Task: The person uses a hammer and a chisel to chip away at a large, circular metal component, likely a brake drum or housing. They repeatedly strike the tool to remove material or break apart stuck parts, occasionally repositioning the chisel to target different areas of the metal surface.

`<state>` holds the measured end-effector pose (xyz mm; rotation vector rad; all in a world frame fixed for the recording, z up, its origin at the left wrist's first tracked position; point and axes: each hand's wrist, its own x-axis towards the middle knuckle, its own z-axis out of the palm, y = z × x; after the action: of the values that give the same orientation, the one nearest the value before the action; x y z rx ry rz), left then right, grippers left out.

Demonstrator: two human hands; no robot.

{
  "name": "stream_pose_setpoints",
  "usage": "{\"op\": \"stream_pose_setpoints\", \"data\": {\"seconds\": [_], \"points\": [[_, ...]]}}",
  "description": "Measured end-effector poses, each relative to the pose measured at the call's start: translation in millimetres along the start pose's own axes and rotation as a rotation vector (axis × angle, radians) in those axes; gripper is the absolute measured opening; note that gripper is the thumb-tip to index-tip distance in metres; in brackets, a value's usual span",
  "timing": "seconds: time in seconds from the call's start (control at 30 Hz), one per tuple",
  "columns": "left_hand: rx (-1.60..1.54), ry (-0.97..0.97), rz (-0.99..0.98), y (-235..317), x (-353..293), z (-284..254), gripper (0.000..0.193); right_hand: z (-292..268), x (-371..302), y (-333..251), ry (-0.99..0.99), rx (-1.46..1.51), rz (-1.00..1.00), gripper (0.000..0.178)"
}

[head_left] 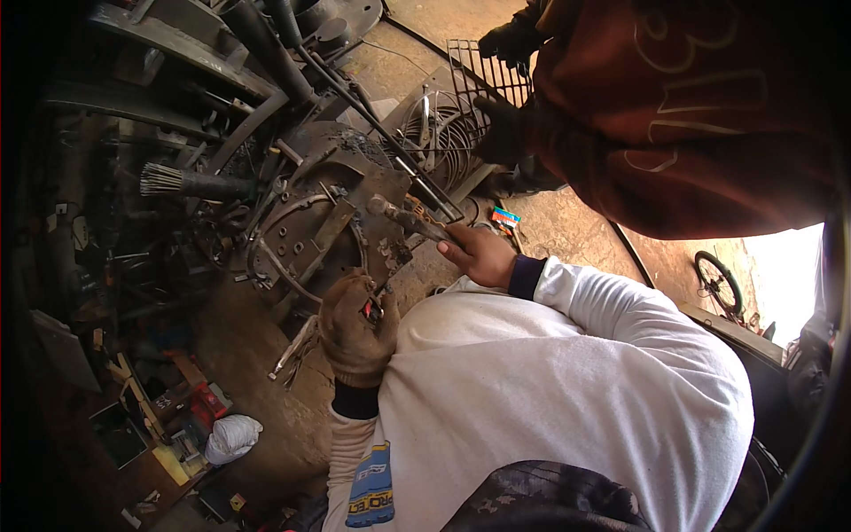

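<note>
My right hand [486, 255], bare, is closed round the handle of a hammer [425, 226]. The hammer's head [379, 206] is over the near side of a dark, cluttered metal work table [292, 238]. My left hand [353, 324] wears a brown work glove and is closed at the table's near edge. A bit of red shows between its fingers, but I cannot make out what it grips. Close to the left hand, a curved metal rod [288, 282] bends around a flat metal bar [332, 226] on the table. Several nuts [284, 232] lie inside the curve.
A wire brush [173, 180] and steel pieces crowd the left. Beyond the table lies coiled wire [443, 146]. At the upper right, a person in a dark red top [620, 133] holds a metal grate [483, 75] with gloved hands. A white bag [232, 439] sits lower left.
</note>
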<state>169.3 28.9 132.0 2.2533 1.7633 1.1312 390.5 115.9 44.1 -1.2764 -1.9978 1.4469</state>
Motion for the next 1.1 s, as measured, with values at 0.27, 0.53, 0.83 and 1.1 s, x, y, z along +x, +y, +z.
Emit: {"op": "stream_pose_setpoints", "data": {"seconds": [0.27,0.53,0.83,1.1], "points": [[0.019,-0.015,-0.014,3.2,1.1,-1.3,0.05,-0.7,1.1,-5.7,0.004,0.017,0.0,0.045],[0.03,-0.009,-0.001,6.7,4.6,-3.1,0.047,0.1,3.6,-5.2,-0.01,0.02,0.009,0.041],[0.011,0.008,-0.019,4.8,1.7,-1.8,0.047,-2.8,2.9,-8.8,0.0,0.036,0.043,0.041],[0.075,0.023,0.019,5.4,1.0,-4.9,0.046,-1.3,3.2,-13.3,-0.019,0.039,0.075,0.043]]}}
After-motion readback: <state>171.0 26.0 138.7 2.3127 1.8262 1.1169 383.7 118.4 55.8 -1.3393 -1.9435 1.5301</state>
